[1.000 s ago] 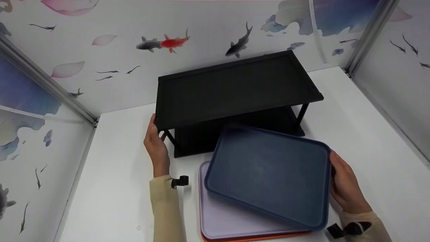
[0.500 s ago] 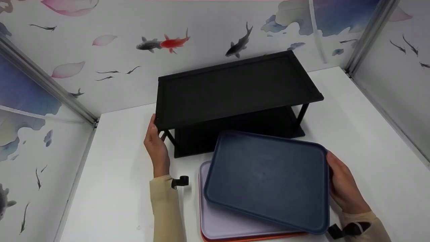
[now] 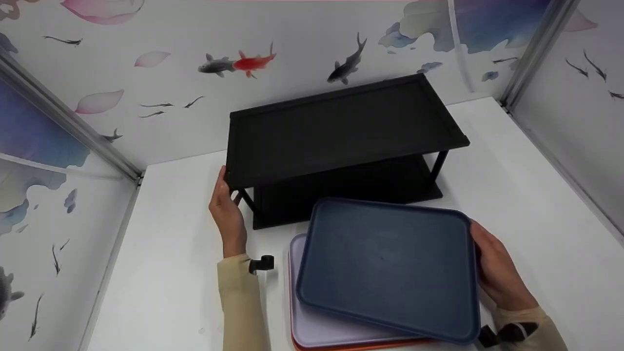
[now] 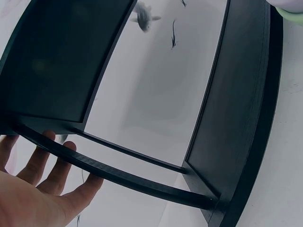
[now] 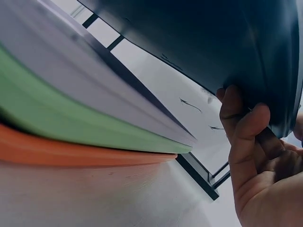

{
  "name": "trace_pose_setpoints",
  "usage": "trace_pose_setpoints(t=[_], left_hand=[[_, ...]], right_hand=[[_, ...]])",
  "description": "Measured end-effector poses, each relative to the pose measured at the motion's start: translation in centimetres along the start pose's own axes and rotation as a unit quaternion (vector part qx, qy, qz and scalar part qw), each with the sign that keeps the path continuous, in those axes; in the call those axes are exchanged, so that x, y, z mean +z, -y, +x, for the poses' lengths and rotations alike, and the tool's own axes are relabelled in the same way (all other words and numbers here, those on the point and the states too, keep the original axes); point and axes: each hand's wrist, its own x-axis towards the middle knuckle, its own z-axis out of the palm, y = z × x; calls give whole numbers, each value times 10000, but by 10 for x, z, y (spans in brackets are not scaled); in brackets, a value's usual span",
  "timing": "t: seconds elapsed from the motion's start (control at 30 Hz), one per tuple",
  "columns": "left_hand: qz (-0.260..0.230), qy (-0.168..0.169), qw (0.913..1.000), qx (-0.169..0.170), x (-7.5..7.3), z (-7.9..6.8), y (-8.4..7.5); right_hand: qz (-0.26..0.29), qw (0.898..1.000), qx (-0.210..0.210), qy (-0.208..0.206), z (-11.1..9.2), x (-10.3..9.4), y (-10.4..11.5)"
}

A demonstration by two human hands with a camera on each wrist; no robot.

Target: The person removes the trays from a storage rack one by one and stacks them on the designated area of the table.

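My right hand [image 3: 499, 265] grips the right edge of a dark blue tray [image 3: 390, 263]; in the right wrist view its fingers [image 5: 255, 120] curl under the tray's rim. The blue tray sits askew above a stack of trays, overlapping the lavender tray [image 3: 317, 317] on top. Beneath the lavender one, the right wrist view shows a green tray [image 5: 94, 113] and an orange tray [image 5: 85, 153]. My left hand [image 3: 228, 214] rests against the left end of a black two-tier rack [image 3: 341, 131], its fairly straight fingers [image 4: 59, 172] touching the end post below the upper shelf.
The rack stands angled near the back wall [image 3: 292, 29], which has printed fish and petals. Its lower shelf [image 3: 287, 204] lies just beyond the blue tray's far edge. White tabletop [image 3: 161, 253] extends to both sides, bounded by side walls with metal corner posts.
The blue tray has moved toward me and turned slightly, its far left corner coming away from the rack's lower level. My right hand moved slightly left with it; my left hand stays put.
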Motion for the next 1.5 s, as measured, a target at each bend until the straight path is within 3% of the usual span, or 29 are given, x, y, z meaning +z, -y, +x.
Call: trace_pose_setpoints(t=[0.37, 0.63, 0.9, 1.23, 1.5], left_hand=[[20, 16, 10000, 7, 0, 0, 1], [-36, 17, 10000, 17, -1, -1, 3], [3, -6, 10000, -9, -1, -1, 2], [26, 12, 10000, 21, -1, -1, 2], [26, 6, 10000, -3, -1, -1, 3]], right_hand=[[-469, 9984, 310, -9, 2, 3, 0], [-1137, 9881, 979, -345, 5, 4, 1], [-1215, 9909, 572, 0, 3, 6, -2], [-1449, 9850, 716, -611, 5, 15, 0], [-2174, 9732, 690, -310, 4, 18, -3]])
